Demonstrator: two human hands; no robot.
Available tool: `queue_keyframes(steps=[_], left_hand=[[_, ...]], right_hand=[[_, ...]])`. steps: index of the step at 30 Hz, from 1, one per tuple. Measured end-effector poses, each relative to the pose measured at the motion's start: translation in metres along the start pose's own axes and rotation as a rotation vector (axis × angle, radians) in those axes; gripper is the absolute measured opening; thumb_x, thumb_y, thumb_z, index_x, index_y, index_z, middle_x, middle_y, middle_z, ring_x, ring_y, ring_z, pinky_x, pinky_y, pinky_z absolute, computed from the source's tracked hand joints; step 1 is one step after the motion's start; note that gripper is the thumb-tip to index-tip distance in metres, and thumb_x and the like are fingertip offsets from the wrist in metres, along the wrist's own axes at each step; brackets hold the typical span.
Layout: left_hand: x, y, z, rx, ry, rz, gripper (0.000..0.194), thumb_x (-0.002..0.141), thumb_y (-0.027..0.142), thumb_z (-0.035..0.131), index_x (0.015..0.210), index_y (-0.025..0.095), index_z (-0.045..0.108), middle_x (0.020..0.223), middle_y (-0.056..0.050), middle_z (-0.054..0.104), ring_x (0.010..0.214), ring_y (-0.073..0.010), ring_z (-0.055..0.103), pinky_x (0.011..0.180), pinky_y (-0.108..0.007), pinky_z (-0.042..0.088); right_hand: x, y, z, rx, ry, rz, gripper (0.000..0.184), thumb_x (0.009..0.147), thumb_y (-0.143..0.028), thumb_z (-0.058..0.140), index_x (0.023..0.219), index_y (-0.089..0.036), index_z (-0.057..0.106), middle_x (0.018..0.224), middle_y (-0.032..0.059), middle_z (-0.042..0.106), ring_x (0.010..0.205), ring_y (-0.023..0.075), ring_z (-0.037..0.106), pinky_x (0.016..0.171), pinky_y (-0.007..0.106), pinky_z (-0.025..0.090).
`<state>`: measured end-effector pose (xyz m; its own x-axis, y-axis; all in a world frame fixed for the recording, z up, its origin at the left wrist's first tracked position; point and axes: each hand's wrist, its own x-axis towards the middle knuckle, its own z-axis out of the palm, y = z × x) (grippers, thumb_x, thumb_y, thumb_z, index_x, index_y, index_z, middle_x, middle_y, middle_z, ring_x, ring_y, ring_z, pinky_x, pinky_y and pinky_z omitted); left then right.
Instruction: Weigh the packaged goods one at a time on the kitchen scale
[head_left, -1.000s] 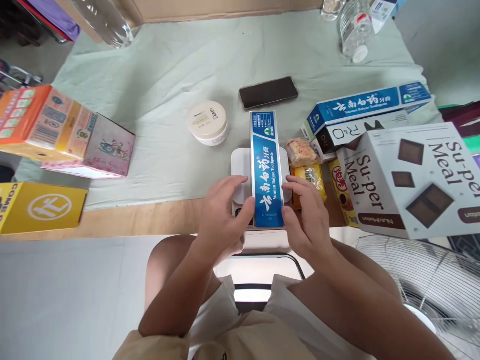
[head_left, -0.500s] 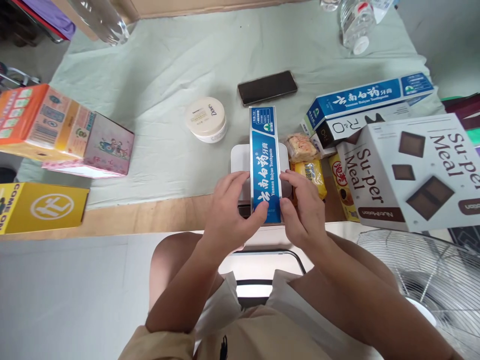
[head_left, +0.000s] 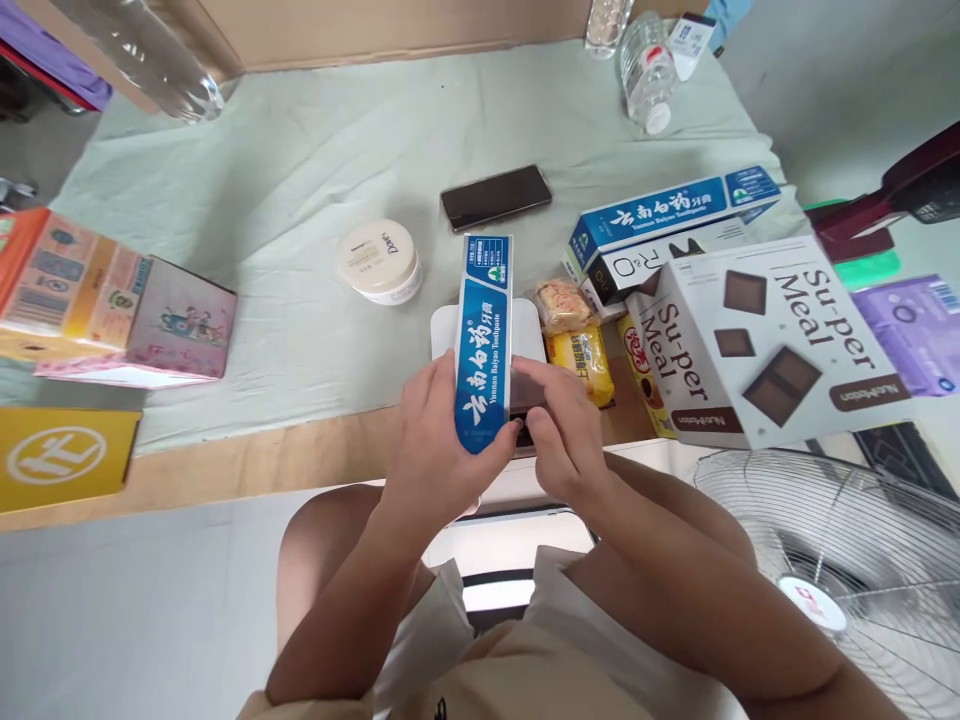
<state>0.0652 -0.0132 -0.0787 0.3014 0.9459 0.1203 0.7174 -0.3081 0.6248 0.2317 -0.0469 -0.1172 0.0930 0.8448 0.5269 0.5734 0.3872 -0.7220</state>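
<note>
A blue toothpaste box [head_left: 482, 340] lies lengthwise in front of me, over a white flat device with a dark strip at its front edge, perhaps a scale [head_left: 529, 330]. My left hand [head_left: 435, 440] is closed on the near end of the box, thumb over the lower right corner and fingers along the left side. At the box's right edge is my right hand [head_left: 566, 425], its index fingertip close to or touching the side. Its thumb is apart from the box, near the dark strip, and the hand grips nothing I can see.
A Dove tub [head_left: 379, 262] and a phone [head_left: 496, 197] lie beyond. To the right are wrapped snacks [head_left: 581, 358], another toothpaste box [head_left: 675, 208] and a Su-per Meal box [head_left: 780, 340]. Cartons [head_left: 180, 320] stand left; a fan [head_left: 825, 550] is at lower right.
The view has shifted, so things on the right sit further left in it. My right thumb has come away from the toothpaste box, while my left hand keeps its hold.
</note>
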Motion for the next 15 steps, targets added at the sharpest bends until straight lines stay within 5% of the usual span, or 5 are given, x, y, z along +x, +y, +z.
queue_keyframes(steps=[5, 10, 15], left_hand=[[-0.001, 0.004, -0.003, -0.010, -0.013, -0.141, 0.085, 0.085, 0.035, 0.070, 0.163, 0.018, 0.040, 0.152, -0.019, 0.065, 0.137, -0.0387, 0.068, 0.108, -0.056, 0.062], [0.009, 0.001, -0.013, 0.005, 0.028, -0.142, 0.071, 0.086, 0.033, 0.073, 0.155, 0.028, 0.054, 0.140, -0.012, 0.075, 0.122, -0.0361, 0.077, 0.099, -0.051, 0.066], [0.031, 0.008, -0.033, -0.031, 0.093, -0.152, 0.076, 0.084, 0.037, 0.076, 0.156, 0.027, 0.051, 0.131, -0.010, 0.079, 0.112, -0.0339, 0.080, 0.098, -0.049, 0.066]], right_hand=[[-0.001, -0.001, 0.005, 0.055, -0.025, 0.004, 0.035, 0.104, -0.029, 0.046, 0.134, -0.023, 0.064, 0.135, 0.0102, 0.077, 0.122, 0.0248, 0.074, 0.106, 0.045, 0.059], [0.007, -0.003, 0.010, 0.059, -0.036, 0.011, 0.033, 0.105, -0.031, 0.044, 0.128, -0.023, 0.066, 0.132, 0.0113, 0.079, 0.125, 0.0259, 0.074, 0.110, 0.049, 0.058], [0.047, -0.037, -0.043, 0.233, 0.092, 0.017, 0.027, 0.106, -0.032, 0.048, 0.123, -0.023, 0.067, 0.129, 0.0102, 0.079, 0.128, 0.0253, 0.073, 0.112, 0.049, 0.060]])
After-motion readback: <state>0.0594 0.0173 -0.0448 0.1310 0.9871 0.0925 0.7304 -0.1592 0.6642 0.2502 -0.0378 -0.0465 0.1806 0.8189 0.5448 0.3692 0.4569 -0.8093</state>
